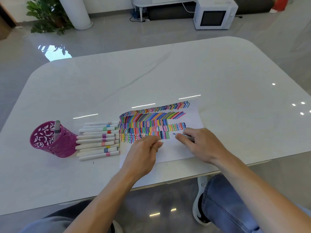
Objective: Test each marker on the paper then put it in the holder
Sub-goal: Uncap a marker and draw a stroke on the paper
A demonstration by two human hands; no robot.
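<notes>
A white sheet of paper (176, 150) lies on the table, covered with rows of coloured strokes. My right hand (200, 143) grips an uncapped blue marker (176, 134), its tip on the paper at the end of the lowest row. My left hand (143, 153) rests on the paper with fingers curled, pinching what looks like a small white cap; most of it is hidden. A magenta cut-out holder (50, 142) stands at the left with one grey marker (57, 130) upright in it. Several white markers (97, 140) lie side by side between holder and paper.
The white glossy table (168, 73) stretches far behind the paper; its front edge runs just below my wrists. A microwave (214, 14), a plant (48, 15) and a white pillar stand on the floor beyond. My knees and a shoe show under the table.
</notes>
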